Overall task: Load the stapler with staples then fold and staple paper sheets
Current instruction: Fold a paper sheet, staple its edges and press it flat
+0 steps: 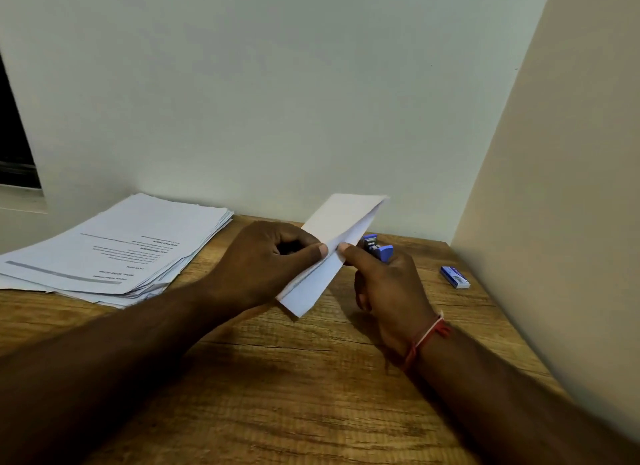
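Slippage is the main risk: the folded sheet (341, 227) is held up off the worktop (277, 378), and the left hand (263, 257) pinches its long edge, fingers (313, 251) clamping the layers between thumb and forefinger. The layers gape at the far corner, so they could shift out of line before a staple goes in. The right hand (388, 284) is wrapped round the stapler (379, 251), thumb tip touching the paper's edge. Whether the paper sits in the stapler's mouth is hidden. A thumb that close could get nipped, and a shallow bite might tear the sheet. The paper is thin, white and crisply creased. The stapler is blue with a metal nose, and the worktop is grained wood. A loose paper stack (121, 250) lies left, and a small blue staple box (455, 277) right.
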Demonstrator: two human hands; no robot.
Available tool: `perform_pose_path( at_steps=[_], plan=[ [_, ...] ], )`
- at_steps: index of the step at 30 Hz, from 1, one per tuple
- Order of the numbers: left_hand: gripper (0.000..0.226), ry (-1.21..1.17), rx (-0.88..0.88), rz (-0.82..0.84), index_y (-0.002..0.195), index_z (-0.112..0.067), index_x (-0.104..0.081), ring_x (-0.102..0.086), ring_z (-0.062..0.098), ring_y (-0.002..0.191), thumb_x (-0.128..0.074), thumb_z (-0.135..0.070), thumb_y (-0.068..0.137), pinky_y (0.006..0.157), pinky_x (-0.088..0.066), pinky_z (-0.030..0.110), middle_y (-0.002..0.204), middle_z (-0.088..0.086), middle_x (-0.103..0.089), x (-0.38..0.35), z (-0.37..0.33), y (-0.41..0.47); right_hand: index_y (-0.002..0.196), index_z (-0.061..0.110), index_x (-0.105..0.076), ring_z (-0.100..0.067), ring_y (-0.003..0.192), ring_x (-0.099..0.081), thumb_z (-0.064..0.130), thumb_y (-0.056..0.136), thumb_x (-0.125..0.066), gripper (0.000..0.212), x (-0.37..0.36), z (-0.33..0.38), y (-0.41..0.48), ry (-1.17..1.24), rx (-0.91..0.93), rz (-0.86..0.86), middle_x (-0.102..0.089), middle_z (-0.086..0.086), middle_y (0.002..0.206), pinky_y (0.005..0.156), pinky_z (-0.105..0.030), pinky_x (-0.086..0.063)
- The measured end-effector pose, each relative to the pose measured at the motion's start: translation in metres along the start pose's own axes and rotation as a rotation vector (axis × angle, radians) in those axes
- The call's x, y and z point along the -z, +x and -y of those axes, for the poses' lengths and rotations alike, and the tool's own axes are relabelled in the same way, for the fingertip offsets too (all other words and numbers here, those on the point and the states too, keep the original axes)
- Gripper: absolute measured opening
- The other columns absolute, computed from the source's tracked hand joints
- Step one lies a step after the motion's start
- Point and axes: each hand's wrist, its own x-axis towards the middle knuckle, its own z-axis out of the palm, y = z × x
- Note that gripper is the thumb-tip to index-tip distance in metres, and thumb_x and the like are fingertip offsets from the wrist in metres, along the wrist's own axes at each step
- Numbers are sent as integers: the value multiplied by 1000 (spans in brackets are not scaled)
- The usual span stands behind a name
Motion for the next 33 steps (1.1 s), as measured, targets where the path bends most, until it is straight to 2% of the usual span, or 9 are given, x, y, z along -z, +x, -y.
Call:
perform_pose_path(
  at_steps=[4,7,10,14,18,21,25,29,33],
  plan=[
    [11,-58,57,-11,90,-29,-90,-75,-3,89,-84,-30,99,68,-48,6,91,-23,-84,0,2,-1,91,14,-83,-20,49,-40,27,103,-73,21,1,4,1,49,-39,-16,-61,-30,73,48,-31,-35],
    [13,-5,29,12,87,-34,-89,-76,1,89,-84,-32,99,69,-52,10,89,-24,-83,1,3,0,93,15,-85,-23,53,-38,31,105,-70,25,3,2,1,17,-15,19,-58,-21,69,46,-30,-37],
    [15,98,-59,46,86,-45,-85,-75,4,89,-85,-35,97,74,-57,25,91,-30,-81,1,3,1,100,10,-84,-23,51,-37,43,102,-74,34,1,2,1,58,-19,13,-59,-38,80,44,-30,-33],
    [10,95,-156,85,90,-42,-88,-74,9,83,-88,-34,95,72,-61,37,86,-25,-80,0,6,1,102,5,-80,-4,40,-50,32,99,-78,27,3,2,0,83,-48,10,-67,-4,57,42,-18,-41],
    [9,81,-215,80,91,-35,-90,-76,9,82,-89,-26,94,69,-61,34,86,-22,-81,0,10,2,109,12,-83,-14,46,-38,25,100,-77,17,6,-4,7,100,-89,13,-75,-34,93,44,-26,-31],
    [11,78,-238,54,90,-36,-89,-76,9,83,-89,-25,94,70,-59,31,86,-23,-80,0,12,3,118,9,-80,-17,51,-34,25,101,-75,24,9,-4,9,147,-107,42,-79,-7,76,49,-29,-29],
    [13,59,-257,35,91,-39,-88,-76,11,84,-89,-27,95,72,-62,43,86,-21,-80,-1,12,4,114,16,-82,-19,56,-34,31,99,-78,22,11,-3,9,152,-98,113,-84,-12,104,53,-30,-28],
    [6,51,-286,20,96,-30,-91,-76,14,83,-87,-34,96,71,-60,46,87,-15,-81,-3,13,5,107,22,-86,-23,54,-26,40,85,-88,29,10,-4,7,113,-92,162,-46,-14,65,50,-30,-26],
    [3,58,-285,-12,94,-28,-90,-76,13,82,-88,-29,95,71,-61,41,84,-13,-81,-4,14,6,114,21,-85,-22,53,-22,23,88,-87,26,14,-7,10,162,-97,212,-41,-5,56,54,-35,-19]
  ],
)
